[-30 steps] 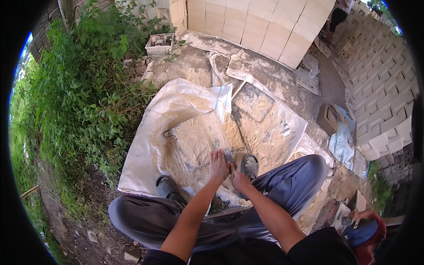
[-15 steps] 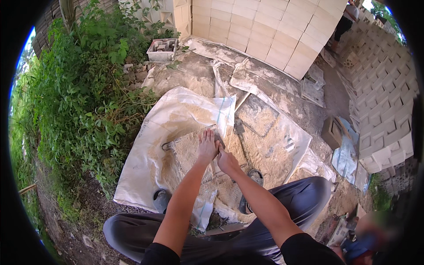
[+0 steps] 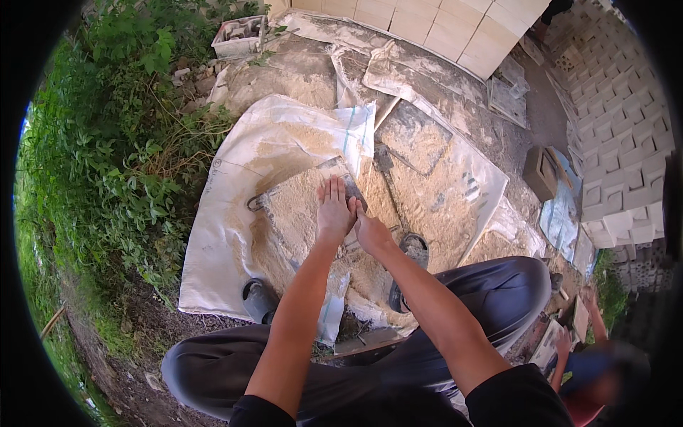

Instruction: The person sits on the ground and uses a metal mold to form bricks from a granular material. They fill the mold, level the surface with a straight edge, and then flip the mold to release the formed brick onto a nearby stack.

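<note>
A square mould (image 3: 295, 203) covered with pale sandy powder lies on a white woven sack (image 3: 213, 249) between my feet. A metal loop handle (image 3: 254, 204) sticks out at its left side. My left hand (image 3: 332, 210) lies flat near the mould's far right part, fingers stretched out over a dark grey flat edge (image 3: 350, 186). Just right of it my right hand (image 3: 373, 231) is closed, its thumb close against the left hand. What its fingers grip is hidden beneath them. Right of the hands, a long thin dark tool (image 3: 388, 178) lies in the powder.
My dark footwear (image 3: 260, 300) rests on the sack's near edge. A powder-covered plate (image 3: 415, 135) lies at the far right. Beyond are a white bin (image 3: 238, 37), stacked pale blocks (image 3: 448, 32) and patterned blocks (image 3: 619, 135). Bushes (image 3: 121, 156) stand left. Another person's hand (image 3: 562, 341) appears lower right.
The view has tipped down, so the scene sits higher in the picture. My hands stay together at the mould's far right part. The other person's hands now show at lower right.
</note>
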A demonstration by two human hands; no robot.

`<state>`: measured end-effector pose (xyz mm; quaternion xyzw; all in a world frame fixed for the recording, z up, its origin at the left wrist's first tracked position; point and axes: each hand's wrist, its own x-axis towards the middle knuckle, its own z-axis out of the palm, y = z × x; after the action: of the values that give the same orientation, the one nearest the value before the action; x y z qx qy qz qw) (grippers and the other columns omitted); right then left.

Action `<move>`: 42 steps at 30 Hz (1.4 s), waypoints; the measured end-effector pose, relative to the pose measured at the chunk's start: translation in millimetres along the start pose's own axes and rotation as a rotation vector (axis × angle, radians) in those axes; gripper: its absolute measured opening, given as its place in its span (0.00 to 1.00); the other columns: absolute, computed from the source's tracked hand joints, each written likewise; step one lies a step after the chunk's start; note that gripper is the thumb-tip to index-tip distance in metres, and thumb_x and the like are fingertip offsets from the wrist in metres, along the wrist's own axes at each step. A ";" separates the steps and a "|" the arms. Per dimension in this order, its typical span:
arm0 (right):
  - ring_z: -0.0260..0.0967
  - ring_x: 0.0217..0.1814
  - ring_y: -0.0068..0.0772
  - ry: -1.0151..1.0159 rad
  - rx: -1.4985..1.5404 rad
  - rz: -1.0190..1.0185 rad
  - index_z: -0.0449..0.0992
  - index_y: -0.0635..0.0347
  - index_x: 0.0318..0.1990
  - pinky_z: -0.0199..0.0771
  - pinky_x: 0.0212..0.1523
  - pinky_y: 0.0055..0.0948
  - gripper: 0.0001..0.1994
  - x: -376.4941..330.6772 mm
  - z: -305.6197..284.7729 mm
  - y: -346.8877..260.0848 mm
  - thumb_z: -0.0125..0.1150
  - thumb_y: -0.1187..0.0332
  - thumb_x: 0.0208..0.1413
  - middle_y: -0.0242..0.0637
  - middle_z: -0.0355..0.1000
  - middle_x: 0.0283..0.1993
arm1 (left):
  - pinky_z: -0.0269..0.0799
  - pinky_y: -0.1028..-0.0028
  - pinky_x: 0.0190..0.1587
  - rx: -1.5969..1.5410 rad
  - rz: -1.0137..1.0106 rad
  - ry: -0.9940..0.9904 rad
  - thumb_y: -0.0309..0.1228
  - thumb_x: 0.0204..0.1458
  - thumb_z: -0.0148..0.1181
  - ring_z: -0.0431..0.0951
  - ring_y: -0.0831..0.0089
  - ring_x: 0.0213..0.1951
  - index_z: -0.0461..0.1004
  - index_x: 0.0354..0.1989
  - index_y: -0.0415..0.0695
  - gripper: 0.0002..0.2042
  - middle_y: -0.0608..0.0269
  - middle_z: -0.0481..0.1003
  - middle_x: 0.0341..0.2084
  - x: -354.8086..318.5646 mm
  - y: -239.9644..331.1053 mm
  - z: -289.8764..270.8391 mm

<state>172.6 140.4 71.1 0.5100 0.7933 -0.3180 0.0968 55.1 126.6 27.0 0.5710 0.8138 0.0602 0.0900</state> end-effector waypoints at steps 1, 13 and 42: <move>0.73 0.41 0.54 -0.009 -0.007 0.000 0.48 0.48 0.68 0.73 0.44 0.48 0.26 -7.1 1.0 1.3 0.34 0.62 0.61 0.57 0.73 0.38 | 0.28 0.60 0.69 0.011 -0.002 -0.015 0.45 0.60 0.32 0.40 0.60 0.70 0.44 0.67 0.38 0.31 0.53 0.42 0.69 -7.0 4.0 0.5; 0.72 0.36 0.60 0.013 0.033 -0.049 0.47 0.54 0.68 0.72 0.40 0.51 0.28 -81.6 24.2 37.0 0.40 0.62 0.60 0.61 0.72 0.32 | 0.30 0.61 0.69 0.041 0.023 -0.050 0.45 0.60 0.31 0.43 0.57 0.69 0.45 0.67 0.35 0.31 0.49 0.45 0.68 -78.5 37.5 8.8; 0.72 0.39 0.59 0.092 0.093 -0.083 0.51 0.52 0.67 0.72 0.43 0.50 0.26 32.2 0.1 -78.3 0.36 0.62 0.61 0.59 0.72 0.38 | 0.32 0.57 0.69 -0.016 -0.031 -0.005 0.49 0.60 0.33 0.43 0.62 0.69 0.44 0.68 0.42 0.32 0.56 0.45 0.68 43.9 -76.4 -35.3</move>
<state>89.5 142.7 87.5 0.4947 0.8019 -0.3343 0.0233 -37.2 142.0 42.7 0.5579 0.8216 0.0640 0.0977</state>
